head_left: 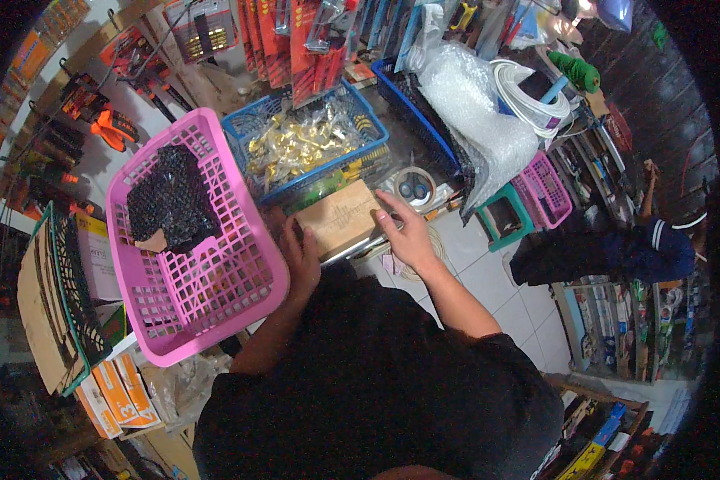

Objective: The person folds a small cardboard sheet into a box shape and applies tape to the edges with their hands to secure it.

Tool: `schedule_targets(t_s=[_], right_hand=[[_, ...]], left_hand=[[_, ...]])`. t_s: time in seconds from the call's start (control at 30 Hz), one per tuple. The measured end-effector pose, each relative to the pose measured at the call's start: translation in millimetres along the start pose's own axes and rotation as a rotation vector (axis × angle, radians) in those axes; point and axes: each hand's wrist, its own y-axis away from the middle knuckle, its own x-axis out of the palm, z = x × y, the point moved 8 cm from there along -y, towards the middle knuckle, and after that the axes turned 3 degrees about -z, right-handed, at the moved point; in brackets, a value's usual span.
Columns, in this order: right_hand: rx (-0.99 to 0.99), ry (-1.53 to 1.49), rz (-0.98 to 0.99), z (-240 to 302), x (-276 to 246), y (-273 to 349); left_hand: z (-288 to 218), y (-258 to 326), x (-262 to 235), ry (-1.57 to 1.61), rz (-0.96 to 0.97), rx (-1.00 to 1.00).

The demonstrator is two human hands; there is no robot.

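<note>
The brown box [340,222] lies between the left hand [301,254] and right hand [409,236] (both grip it, at opposite ends).

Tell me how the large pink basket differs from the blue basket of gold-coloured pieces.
The pink basket holds black wrap; the blue basket holds bagged gold-coloured pieces. The pink basket's floor is partly bare; the blue basket's is mostly covered. Both are open-topped.
</note>
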Motion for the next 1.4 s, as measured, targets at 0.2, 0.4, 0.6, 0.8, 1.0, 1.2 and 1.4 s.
schedule_targets(t_s=[0.2,0.4,0.6,0.8,1.0,1.2,1.4], right_hand=[[0.228,-0.198,-0.138,-38.5,-3.1,1.5],[0.247,-0.145,-0.113,-38.6,-1.2,0.6],[0.404,-0.227,-0.048,-47.0,2.7,-10.3],[0.327,-0.09,-0.006,-36.7,5.9,-22.1],[0.245,-0.067,-0.057,-37.1,-2.0,-22.1],[0.202,-0.039,-0.085,-24.8,-7.8,-12.7],[0.28,-0.151,-0.058,-30.1,-17.2,-9.4]], left_hand=[[-2.8,-1.0,-0.2,-0.117,-0.002,0.046],[45.9,5.9,-5.7,0.269,-0.104,-0.178],[0.0,15.0,0.7,0.085,0.143,-0.571],[-1.4,4.5,-3.2,0.008,0.083,0.016],[24.8,9.2,4.8,0.022,0.107,-0.062],[13.0,8.7,6.4,-0.046,0.138,-0.043],[-13.9,8.1,8.2,0.117,0.192,-0.129]])
